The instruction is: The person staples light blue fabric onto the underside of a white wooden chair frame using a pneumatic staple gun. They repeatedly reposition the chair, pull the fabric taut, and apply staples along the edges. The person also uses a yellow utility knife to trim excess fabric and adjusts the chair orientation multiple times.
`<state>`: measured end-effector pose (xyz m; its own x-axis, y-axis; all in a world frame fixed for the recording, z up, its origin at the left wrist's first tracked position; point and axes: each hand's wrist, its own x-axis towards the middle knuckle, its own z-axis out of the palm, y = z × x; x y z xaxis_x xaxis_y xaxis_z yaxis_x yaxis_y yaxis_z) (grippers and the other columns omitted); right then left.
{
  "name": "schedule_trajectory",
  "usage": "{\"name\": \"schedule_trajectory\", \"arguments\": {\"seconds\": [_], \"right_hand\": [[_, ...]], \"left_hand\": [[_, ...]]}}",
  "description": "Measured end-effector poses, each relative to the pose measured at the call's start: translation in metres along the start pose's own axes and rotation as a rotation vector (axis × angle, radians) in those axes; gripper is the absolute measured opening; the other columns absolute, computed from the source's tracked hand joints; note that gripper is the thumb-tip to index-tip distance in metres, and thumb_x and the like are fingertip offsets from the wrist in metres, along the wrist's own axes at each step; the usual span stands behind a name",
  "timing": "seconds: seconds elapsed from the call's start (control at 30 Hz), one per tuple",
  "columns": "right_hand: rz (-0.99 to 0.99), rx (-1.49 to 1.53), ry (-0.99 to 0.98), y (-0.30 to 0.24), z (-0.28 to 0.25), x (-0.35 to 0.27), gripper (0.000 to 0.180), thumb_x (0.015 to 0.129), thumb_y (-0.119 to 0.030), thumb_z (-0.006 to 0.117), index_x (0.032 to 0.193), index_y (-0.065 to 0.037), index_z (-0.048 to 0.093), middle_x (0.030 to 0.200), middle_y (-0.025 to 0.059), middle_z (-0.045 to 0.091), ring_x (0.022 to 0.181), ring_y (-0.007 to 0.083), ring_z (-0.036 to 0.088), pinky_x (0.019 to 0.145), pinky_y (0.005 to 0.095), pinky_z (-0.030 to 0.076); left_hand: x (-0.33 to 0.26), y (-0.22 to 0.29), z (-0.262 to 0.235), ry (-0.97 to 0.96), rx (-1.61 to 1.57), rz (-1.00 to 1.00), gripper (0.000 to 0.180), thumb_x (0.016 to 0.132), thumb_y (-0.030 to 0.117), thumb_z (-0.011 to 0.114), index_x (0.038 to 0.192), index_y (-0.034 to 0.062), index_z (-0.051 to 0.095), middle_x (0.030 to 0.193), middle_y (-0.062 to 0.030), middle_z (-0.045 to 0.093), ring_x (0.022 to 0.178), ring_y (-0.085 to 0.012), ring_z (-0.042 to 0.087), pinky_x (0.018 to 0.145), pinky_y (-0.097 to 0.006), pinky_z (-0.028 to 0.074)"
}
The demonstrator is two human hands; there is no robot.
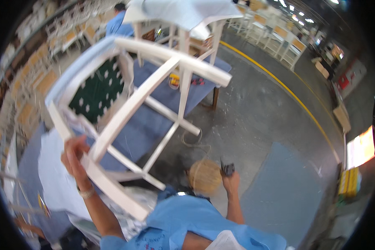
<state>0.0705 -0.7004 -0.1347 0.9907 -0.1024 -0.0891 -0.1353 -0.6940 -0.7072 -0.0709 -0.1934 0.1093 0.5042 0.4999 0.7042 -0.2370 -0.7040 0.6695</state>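
Note:
A white wooden chair [133, 108] lies tipped over on a blue-covered table [131, 131], its legs and stretchers pointing toward me and to the right. Pale fabric wraps its padded part, and a dark green panel with white patches [100, 89] shows inside it. My left hand [75, 156] is closed on the chair's white frame at its near left side. Lower right, away from the chair, my right hand [231, 182] grips a black hand tool [227, 168] with a narrow upright part. Blur hides the tool's exact kind.
Another chair [185, 16] with pale fabric stands on the table's far end, near small red and yellow items [174, 81]. A round wooden stool top [205, 177] and a looped cord [191, 143] are by the table. A person in blue [120, 25] is beyond; chair frames [275, 39] line the back.

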Motion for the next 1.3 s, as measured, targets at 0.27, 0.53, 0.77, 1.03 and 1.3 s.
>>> {"name": "schedule_trajectory", "arguments": {"seconds": [0.27, 0.53, 0.77, 1.03, 1.3], "right_hand": [[-0.122, 0.498, 0.068, -0.105, -0.006, 0.034, 0.023, 0.088, -0.014, 0.077, 0.103, 0.002, 0.07, 0.078, 0.0067, 0.069, 0.064, 0.0141, 0.063, 0.057, 0.031, 0.048], [-0.565, 0.66, 0.638, -0.146, -0.051, 0.064, 0.016, 0.094, -0.005, 0.071, 0.108, 0.003, 0.069, 0.086, 0.0062, 0.068, 0.062, 0.0128, 0.059, 0.058, 0.0293, 0.049], [-0.738, 0.775, 0.925, -0.206, -0.139, 0.028, 0.026, 0.099, -0.012, 0.065, 0.12, 0.002, 0.062, 0.079, 0.0031, 0.059, 0.07, 0.0116, 0.052, 0.073, 0.0295, 0.045], [-0.533, 0.858, 0.95, -0.184, -0.133, -0.01, 0.032, 0.094, -0.004, 0.068, 0.124, 0.004, 0.061, 0.118, 0.0116, 0.07, 0.061, 0.0091, 0.051, 0.059, 0.0256, 0.044], [-0.402, 0.791, 0.78, -0.172, -0.116, 0.029, 0.027, 0.092, -0.006, 0.072, 0.116, 0.004, 0.064, 0.092, 0.0072, 0.068, 0.056, 0.0101, 0.054, 0.051, 0.0265, 0.044]], "left_hand": [[0.006, 0.024, 0.002, -0.059, 0.063, 0.108, 0.053, 0.107, 0.032, 0.035, 0.105, -0.0025, 0.075, 0.069, -0.0045, 0.062, 0.074, -0.0175, 0.058, 0.099, -0.038, 0.038], [0.012, 0.02, -0.006, -0.097, 0.127, 0.159, 0.051, 0.107, 0.028, 0.033, 0.106, -0.0017, 0.075, 0.068, -0.0055, 0.062, 0.072, -0.0182, 0.055, 0.095, -0.039, 0.038], [0.011, 0.014, 0.004, 0.025, 0.015, 0.236, 0.046, 0.101, 0.029, 0.041, 0.101, -0.0003, 0.077, 0.062, -0.0042, 0.061, 0.065, -0.0171, 0.056, 0.089, -0.039, 0.038], [0.013, 0.007, -0.006, -0.07, 0.015, 0.319, 0.034, 0.094, 0.023, 0.052, 0.104, 0.0009, 0.076, 0.064, -0.0027, 0.061, 0.066, -0.0196, 0.058, 0.088, -0.04, 0.04], [0.013, 0.008, -0.002, -0.008, 0.021, 0.283, 0.043, 0.097, 0.032, 0.048, 0.103, 0.0003, 0.076, 0.064, -0.0043, 0.061, 0.067, -0.0191, 0.058, 0.091, -0.041, 0.039]]}}
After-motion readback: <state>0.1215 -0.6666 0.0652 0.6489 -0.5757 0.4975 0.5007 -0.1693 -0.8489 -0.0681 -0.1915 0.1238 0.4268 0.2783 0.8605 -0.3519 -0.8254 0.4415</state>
